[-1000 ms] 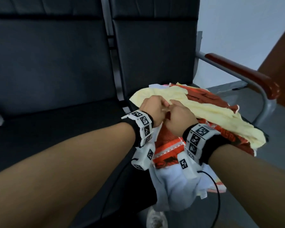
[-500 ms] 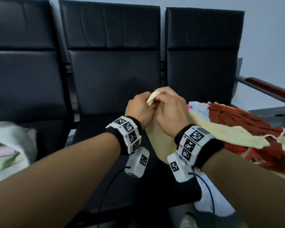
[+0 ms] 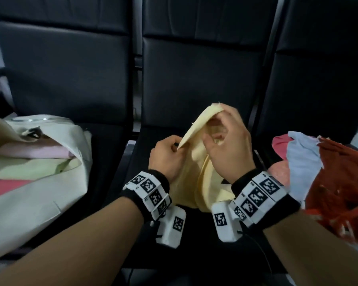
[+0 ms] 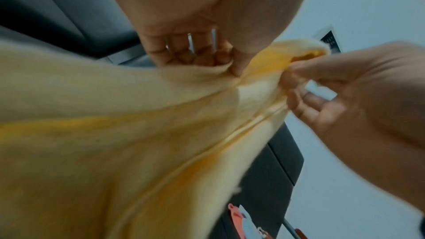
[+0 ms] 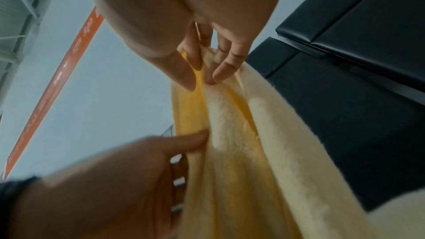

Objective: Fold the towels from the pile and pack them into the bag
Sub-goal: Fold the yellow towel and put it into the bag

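Note:
A pale yellow towel (image 3: 203,178) hangs from both hands above the middle black seat. My left hand (image 3: 177,147) pinches its edge low on the left; the left wrist view shows the thumb and curled fingers (image 4: 220,59) on the cloth (image 4: 115,134). My right hand (image 3: 215,129) holds the raised corner higher up, thumb and fingertips (image 5: 218,75) pinching a fold of the towel (image 5: 241,152). A cream canvas bag (image 3: 39,203) lies open on the left seat with folded pink and green towels inside. The pile of towels (image 3: 335,178), rust red, light blue and pink, sits on the right seat.
Three black padded seats (image 3: 194,79) in a row with upright backs stand behind the hands. The middle seat cushion (image 3: 136,162) under the towel is bare. A cable runs from each wrist camera down past the seat's front edge.
Both hands carried the yellow towel left, off the pile and over the middle seat. They have drawn apart along its edge, the right hand higher. The bag has come into view.

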Motion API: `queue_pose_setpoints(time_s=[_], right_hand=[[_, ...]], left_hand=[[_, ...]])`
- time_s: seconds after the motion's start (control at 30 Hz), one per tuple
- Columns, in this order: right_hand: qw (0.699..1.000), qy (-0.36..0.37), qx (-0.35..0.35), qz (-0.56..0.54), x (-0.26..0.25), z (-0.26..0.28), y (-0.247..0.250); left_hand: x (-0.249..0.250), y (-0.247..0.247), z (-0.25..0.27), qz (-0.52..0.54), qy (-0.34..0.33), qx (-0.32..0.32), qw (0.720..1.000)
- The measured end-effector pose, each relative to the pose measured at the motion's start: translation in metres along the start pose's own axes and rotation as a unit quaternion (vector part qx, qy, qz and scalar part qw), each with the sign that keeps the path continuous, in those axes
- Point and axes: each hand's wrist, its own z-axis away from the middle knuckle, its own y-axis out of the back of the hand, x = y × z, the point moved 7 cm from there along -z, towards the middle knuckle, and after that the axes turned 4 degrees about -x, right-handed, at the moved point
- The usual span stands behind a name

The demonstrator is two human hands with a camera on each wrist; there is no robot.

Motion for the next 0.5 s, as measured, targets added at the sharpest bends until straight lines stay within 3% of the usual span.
queue_pose_setpoints(time_s=[0.13, 0.23, 0.37, 0.5], right_hand=[[0.996, -0.088, 0.004, 0.022, 0.041, 0.009, -0.014], [0.985, -0.153, -0.043, 0.071, 0.062, 0.008, -0.025], [0.988, -0.128, -0.057, 0.066, 0.061, -0.002, -0.032], [0.984, -0.092, -0.149, 0.024, 0.053, -0.009, -0.056]], left_hand=[[-0.001, -0.003, -0.008, -0.004, -0.019, 0.001, 1.000], [0.001, -0.005, -0.015, -0.031, -0.045, -0.010, 0.998], [0.001, -0.007, -0.029, -0.056, -0.075, -0.028, 0.995], [0.004, -0.015, -0.034, -0.034, -0.114, -0.098, 0.988]])
